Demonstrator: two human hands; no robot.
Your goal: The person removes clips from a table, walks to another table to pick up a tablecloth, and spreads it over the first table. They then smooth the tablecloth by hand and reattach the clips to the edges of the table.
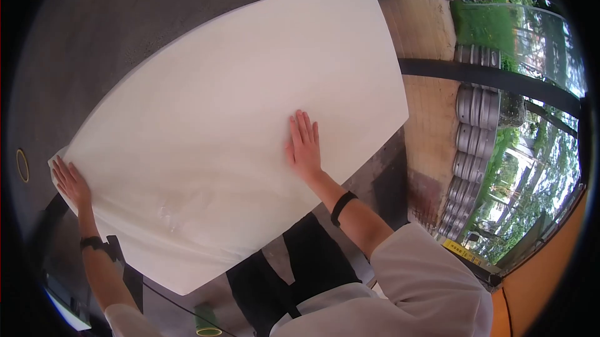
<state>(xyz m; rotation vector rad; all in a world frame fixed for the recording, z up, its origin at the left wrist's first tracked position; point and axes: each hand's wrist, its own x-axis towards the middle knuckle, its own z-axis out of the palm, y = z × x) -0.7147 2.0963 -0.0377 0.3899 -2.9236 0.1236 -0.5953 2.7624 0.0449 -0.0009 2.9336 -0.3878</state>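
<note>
Silver kegs (478,104) stand beyond the big white sheet (237,87), off past the right hand. The right hand (305,149) lies flat on it, fingers a bit apart, gripping nothing; the left hand (73,184) is open too, pressed on its corner.

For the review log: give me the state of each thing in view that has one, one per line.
White sheet: spread out, smooth over the far part, wrinkled on the person's side.
Left hand: open, on the sheet's left end.
Right hand: open, palm down on the sheet.
Right wristband: worn around the wrist.
Metal kegs: lined up; whether full, cannot tell.
</note>
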